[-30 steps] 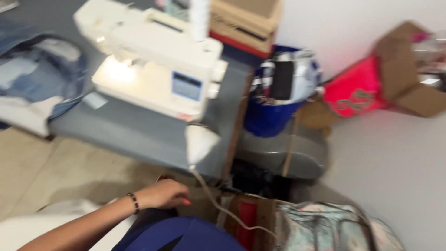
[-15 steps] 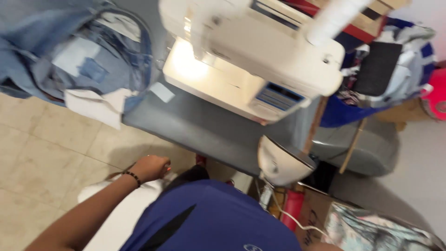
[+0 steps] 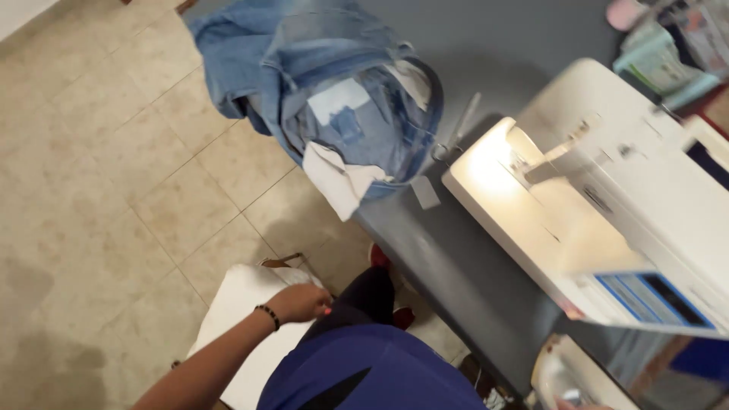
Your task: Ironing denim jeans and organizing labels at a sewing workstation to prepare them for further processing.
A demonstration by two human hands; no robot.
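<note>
Head view: right hand (image 3: 583, 405) cut off.

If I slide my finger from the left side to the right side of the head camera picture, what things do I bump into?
Tiled floor → white chair seat → left hand → blue jeans → grey table → white sewing machine.

Beige floor tiles (image 3: 99, 190) fill the left. A grey table (image 3: 456, 258) runs along the right, far to near. The white sewing machine's (image 3: 607, 205) lamp lights its bed.
</note>
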